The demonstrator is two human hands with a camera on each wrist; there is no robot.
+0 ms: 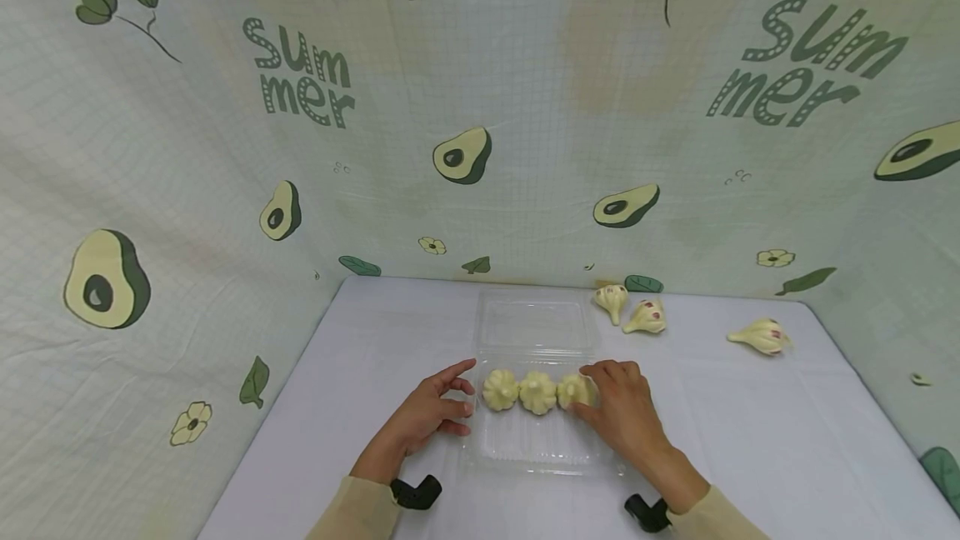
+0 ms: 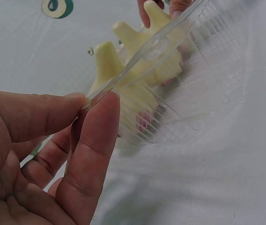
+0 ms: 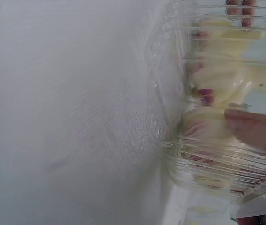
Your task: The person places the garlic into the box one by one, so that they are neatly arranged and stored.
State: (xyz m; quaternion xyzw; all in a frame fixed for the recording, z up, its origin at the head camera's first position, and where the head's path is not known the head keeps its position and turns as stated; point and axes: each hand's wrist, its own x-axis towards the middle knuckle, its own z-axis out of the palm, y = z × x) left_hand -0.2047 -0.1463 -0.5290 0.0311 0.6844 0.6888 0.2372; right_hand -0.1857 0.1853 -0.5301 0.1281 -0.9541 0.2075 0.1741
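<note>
Your left hand (image 1: 429, 413) stretches in sideways, thumb and finger pinching the rim of the ribbed, clear plastic container (image 1: 534, 447). Your right hand (image 1: 628, 413) arches over, thumb and fingers gripping the smooth, lobed rightmost garlic bulb (image 1: 572, 391), inside beside two more bulbs (image 1: 537, 392); exact fingertip contact looks uncertain through the blurry plastic wall.

Garlic (image 1: 537, 392) in box (image 1: 540, 447), bulbs (image 1: 648, 317) right of lid (image 1: 536, 325)

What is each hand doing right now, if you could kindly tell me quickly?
Left hand: pinching the clear plastic box at its left rim.
Right hand: holding the rightmost garlic bulb in the box.
</note>
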